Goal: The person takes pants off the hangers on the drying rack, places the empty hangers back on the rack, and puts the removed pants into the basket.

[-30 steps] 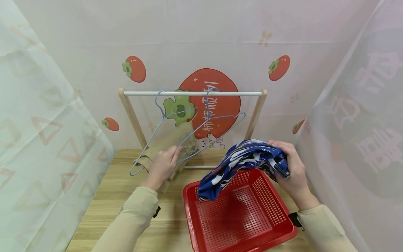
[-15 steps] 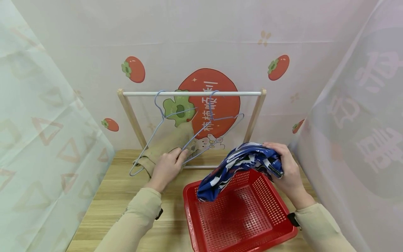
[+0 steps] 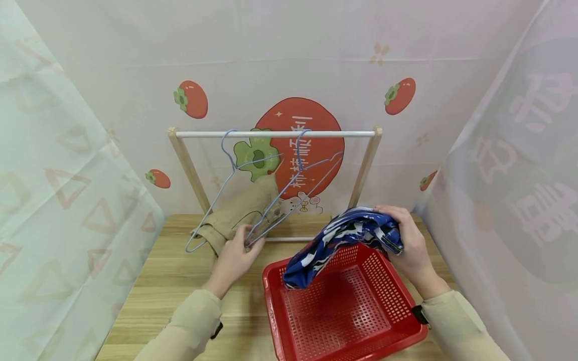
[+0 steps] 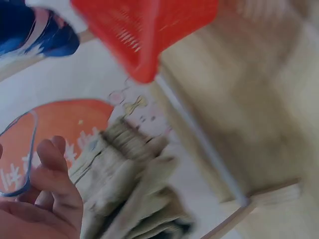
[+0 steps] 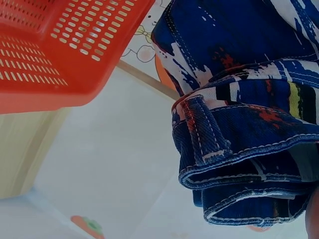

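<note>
My left hand (image 3: 236,259) holds the lower left end of a thin blue wire hanger (image 3: 283,193), whose hook sits on the rail. In the left wrist view, curled fingers (image 4: 52,174) lie around the wire. My right hand (image 3: 412,248) grips folded blue patterned denim pants (image 3: 343,238) at one end, above the red basket, while the other end droops. The waistband and a belt loop (image 5: 204,132) show in the right wrist view; only a bit of the hand is visible there. Khaki pants (image 3: 239,208) hang on another blue hanger (image 3: 218,193) at the left.
A red perforated basket (image 3: 271,311) stands on the wooden table (image 3: 149,296), front right. Behind it is a rack with a white rail (image 3: 198,134) and wooden posts (image 3: 366,168). Printed cloth walls (image 3: 289,60) enclose the back and both sides.
The left hand has moved down along the hanger to its lower left end, and the hanger has turned, its right end rising. The right hand with the denim pants has shifted slightly left.
</note>
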A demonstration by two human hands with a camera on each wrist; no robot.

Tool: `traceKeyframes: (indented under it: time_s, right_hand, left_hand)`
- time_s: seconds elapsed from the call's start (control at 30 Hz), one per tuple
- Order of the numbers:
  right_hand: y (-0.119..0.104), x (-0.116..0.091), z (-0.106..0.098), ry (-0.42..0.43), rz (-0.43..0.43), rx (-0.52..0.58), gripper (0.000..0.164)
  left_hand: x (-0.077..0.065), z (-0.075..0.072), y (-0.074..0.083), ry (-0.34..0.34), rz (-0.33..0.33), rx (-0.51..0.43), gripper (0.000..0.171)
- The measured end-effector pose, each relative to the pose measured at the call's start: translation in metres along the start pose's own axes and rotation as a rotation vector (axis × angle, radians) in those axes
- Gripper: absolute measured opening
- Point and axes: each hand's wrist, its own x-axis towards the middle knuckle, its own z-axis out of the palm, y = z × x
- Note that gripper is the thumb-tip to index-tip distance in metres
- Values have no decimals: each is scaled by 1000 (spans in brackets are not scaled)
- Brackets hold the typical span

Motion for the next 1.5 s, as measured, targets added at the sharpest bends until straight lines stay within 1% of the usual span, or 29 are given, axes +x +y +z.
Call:
traceKeyframes:
  time_s: [0.07, 0.1, 0.13, 0.17, 0.23, 0.27, 0.33, 0.37, 0.43, 0.47, 0.53, 0.6, 0.67, 0.77, 0.87, 0.97, 1.03, 1.13, 1.17, 1.23, 1.3, 1.37, 1.43, 1.5]
  right_hand:
    - [0, -1, 0, -4, 7, -2, 53]
    - [0, -1, 0, -7, 10, -4, 53]
    - [-1, -1, 0, -9, 14, -4, 53]
    - [-1, -2, 1, -12, 16, -6, 52]
    - [-1, -2, 1, -17, 18, -6, 52]
    - [-1, -2, 1, -19, 17, -7, 52]
    - [-1, -3, 0, -21, 16, -7, 52]
    - [-1, -3, 0, -21, 16, -7, 52]
    - [-1, -4, 0, -21, 16, -4, 51]
    - [-1, -4, 0, -21, 15, -4, 51]
    - [0, -4, 0, -21, 14, -3, 50]
    - [0, -4, 1, -21, 11, -2, 50]
    - [0, -4, 2, -22, 13, -5, 50]
    - [-2, -5, 2, -24, 25, 2, 50]
    - [-4, -4, 3, -23, 39, 19, 50]
    - [-5, -4, 5, -23, 39, 35, 49]
    - [-5, -4, 5, -23, 41, 44, 48]
    - [-4, -4, 4, -27, 60, 69, 48]
    - [-4, -4, 3, -31, 67, 82, 48]
    - [-2, -4, 1, -40, 75, 102, 49]
    - [1, -4, -1, -57, 68, 120, 50]
    - [4, -4, -3, -86, 56, 143, 50]
    - [6, -4, -6, -127, 49, 171, 49]
    - [8, -4, -11, -182, 49, 206, 49]
  left_hand:
    - [-9, 3, -6, -64, -97, -83, 59]
    - [-13, 4, -9, -98, -139, -111, 64]
    - [-17, 5, -11, -128, -169, -133, 64]
    - [-21, 6, -14, -149, -182, -123, 62]
    - [-29, 8, -17, -171, -166, -69, 53]
    - [-32, 8, -18, -180, -141, -38, 46]
    - [-37, 10, -19, -181, -51, 18, 36]
    - [-39, 11, -18, -181, 1, 44, 35]
    - [-43, 14, -13, -189, 86, 52, 34]
    - [-45, 14, -10, -191, 126, 47, 38]
    - [-48, 17, -2, -196, 188, 44, 57]
    - [-51, 21, 7, -206, 213, 45, 79]
    - [-50, 26, 13, -222, 239, 40, 96]
    - [-47, 35, 18, -233, 278, 41, 110]
    - [-44, 42, 21, -200, 335, 25, 114]
    - [-40, 46, 23, -160, 404, -6, 107]
    - [-38, 48, 25, -163, 448, -42, 97]
    - [-36, 50, 28, -171, 489, -117, 77]
    - [-35, 50, 28, -160, 504, -145, 71]
    - [-33, 49, 28, -115, 521, -202, 62]
    - [-30, 46, 27, -50, 539, -262, 55]
    - [-26, 41, 25, 7, 571, -317, 50]
    - [-23, 35, 25, 38, 595, -371, 46]
    - [-19, 30, 26, 63, 624, -401, 43]
